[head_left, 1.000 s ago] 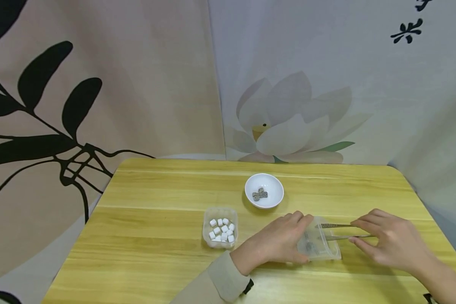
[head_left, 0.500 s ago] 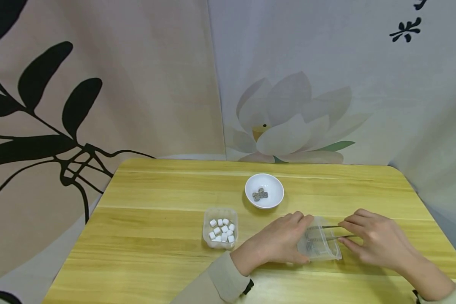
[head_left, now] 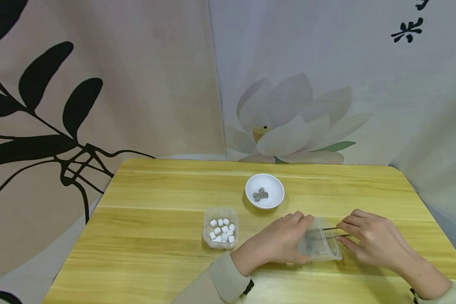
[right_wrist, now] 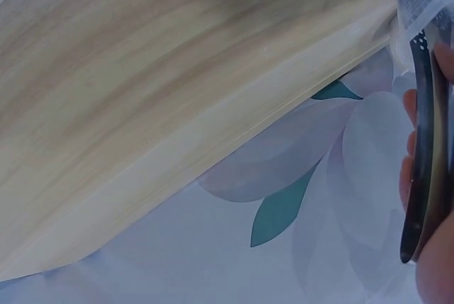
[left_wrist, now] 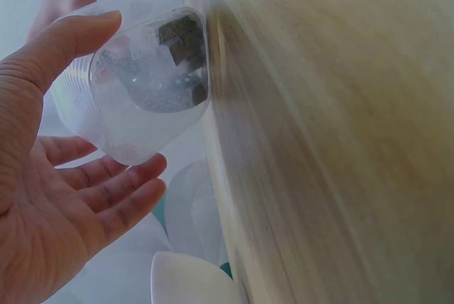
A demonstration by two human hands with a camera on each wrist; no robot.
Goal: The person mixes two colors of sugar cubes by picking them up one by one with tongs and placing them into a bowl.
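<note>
My left hand [head_left: 275, 238] grips a clear plastic container [head_left: 328, 252] lying tipped on its side, its mouth facing right. In the left wrist view the thumb lies on one side of it, the fingers on the other. Several dark grey cubes [left_wrist: 181, 38] show through its bottom, resting against the lower wall. My right hand [head_left: 380, 240] holds metal tongs [head_left: 340, 236] between thumb and fingers, their front ends inside the container. The right wrist view shows one dark tong arm [right_wrist: 427, 141] close up; the tips are blurred behind cloudy plastic.
A second clear container [head_left: 206, 221] with several white cubes [head_left: 224, 229] stands left of my left hand. Behind is a white bowl [head_left: 276, 197] holding several grey cubes [head_left: 261, 194]. The wooden table [head_left: 156, 236] ends at a printed curtain [head_left: 167, 84].
My right hand has moved left, pushing the tongs deeper into the container. The tong arms now stand closer together. My left hand and the container have stayed in place.
</note>
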